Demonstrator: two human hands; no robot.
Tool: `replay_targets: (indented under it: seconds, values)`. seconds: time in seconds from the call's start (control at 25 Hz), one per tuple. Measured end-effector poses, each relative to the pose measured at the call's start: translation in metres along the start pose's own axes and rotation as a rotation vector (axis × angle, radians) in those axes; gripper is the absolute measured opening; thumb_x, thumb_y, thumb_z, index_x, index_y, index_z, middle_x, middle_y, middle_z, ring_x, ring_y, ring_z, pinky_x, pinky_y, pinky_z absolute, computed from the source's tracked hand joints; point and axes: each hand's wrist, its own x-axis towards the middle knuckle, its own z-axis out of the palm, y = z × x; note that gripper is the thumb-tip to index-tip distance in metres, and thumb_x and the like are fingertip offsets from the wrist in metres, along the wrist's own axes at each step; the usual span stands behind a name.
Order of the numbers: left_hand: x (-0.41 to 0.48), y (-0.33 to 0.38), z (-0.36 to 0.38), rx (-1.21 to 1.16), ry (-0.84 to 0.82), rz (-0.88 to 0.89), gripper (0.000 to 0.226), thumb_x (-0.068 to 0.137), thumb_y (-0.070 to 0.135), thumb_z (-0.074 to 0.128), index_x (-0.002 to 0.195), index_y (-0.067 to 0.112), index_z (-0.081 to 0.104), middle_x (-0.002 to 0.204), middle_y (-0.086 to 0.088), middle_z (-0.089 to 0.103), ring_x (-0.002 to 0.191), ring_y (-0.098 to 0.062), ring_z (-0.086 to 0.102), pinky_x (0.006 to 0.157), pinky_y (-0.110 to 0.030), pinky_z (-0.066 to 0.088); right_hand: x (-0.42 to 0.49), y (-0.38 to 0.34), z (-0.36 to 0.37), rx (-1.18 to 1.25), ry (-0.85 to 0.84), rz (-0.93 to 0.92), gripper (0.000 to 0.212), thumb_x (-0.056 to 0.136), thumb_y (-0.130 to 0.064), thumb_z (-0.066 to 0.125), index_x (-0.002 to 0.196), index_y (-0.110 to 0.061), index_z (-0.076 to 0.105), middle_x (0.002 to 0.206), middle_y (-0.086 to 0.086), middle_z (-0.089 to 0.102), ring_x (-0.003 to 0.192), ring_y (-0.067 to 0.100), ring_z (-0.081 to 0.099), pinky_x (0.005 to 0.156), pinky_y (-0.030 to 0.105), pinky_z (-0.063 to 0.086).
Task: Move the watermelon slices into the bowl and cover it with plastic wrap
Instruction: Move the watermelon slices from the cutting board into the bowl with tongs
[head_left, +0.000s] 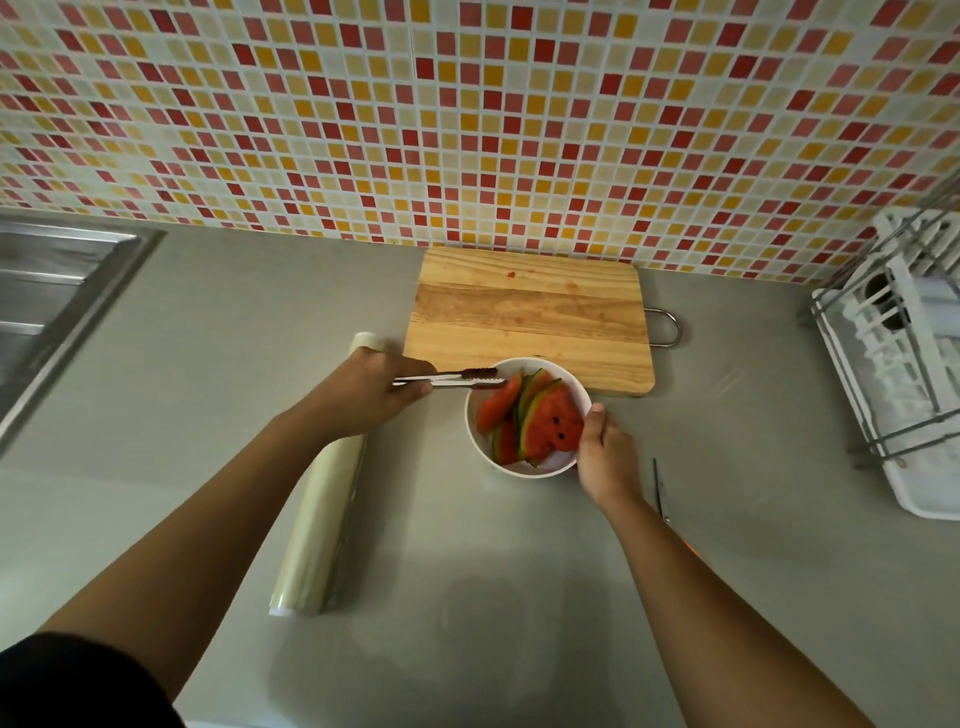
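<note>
Transfer looks done: watermelon slices (550, 426) fill the bowl (478, 441), left hand (371, 397) clamped on tongs (457, 378), right hand (605, 457) gripping its rim. Next: reach plastic wrap roll (322, 519), left.

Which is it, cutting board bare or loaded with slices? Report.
Bare: the cutting board bears only juice stains; the watermelon slices sit in the bowl.

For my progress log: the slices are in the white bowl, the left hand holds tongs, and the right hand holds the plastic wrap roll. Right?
No: the head view shows the right hand gripping the white bowl by its rim; the plastic wrap roll lies unheld on the counter. The slices, left hand and tongs are as stated.
</note>
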Motion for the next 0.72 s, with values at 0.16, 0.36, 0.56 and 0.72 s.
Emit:
replay_targets:
  seconds: [0.16,0.36,0.56,0.72]
  values:
    - [-0.011,-0.007,-0.004,-0.039,0.081,-0.052,0.022,0.091,0.021,0.059,0.111,0.022,0.071,0.081,-0.002,0.07,0.059,-0.003,0.049,0.061,-0.018,0.036,0.0,-0.001,0.001,0.007,0.007,0.017,0.05,0.098,-0.036,0.02,0.093,-0.006,0.06,0.097,0.024,0.065,0.087,0.036,0.059,0.07,0.029,0.034]
    - [-0.02,0.006,0.002,-0.026,0.051,-0.023,0.016,0.088,0.022,0.062,0.1,0.02,0.073,0.072,0.004,0.065,0.058,-0.004,0.051,0.059,-0.017,0.035,0.0,-0.001,0.0,0.015,0.008,0.012,0.051,0.098,-0.037,0.02,0.092,-0.007,0.06,0.096,0.022,0.065,0.09,0.036,0.059,0.07,0.029,0.034]
    - [-0.027,0.038,0.021,0.127,0.015,0.039,0.032,0.088,0.018,0.062,0.116,0.004,0.066,0.098,-0.015,0.07,0.083,-0.028,0.065,0.077,-0.034,0.051,-0.001,-0.001,0.0,0.01,0.005,0.005,0.05,0.098,-0.037,0.02,0.092,-0.008,0.06,0.094,0.021,0.065,0.089,0.035,0.059,0.07,0.028,0.034]
    - [-0.011,0.023,-0.009,0.046,0.131,-0.035,0.019,0.085,0.021,0.064,0.097,0.009,0.071,0.081,-0.009,0.069,0.064,-0.017,0.056,0.057,-0.019,0.039,0.0,-0.001,0.0,0.017,0.003,0.003,0.048,0.098,-0.036,0.021,0.09,-0.008,0.059,0.092,0.021,0.065,0.086,0.034,0.059,0.069,0.028,0.033]
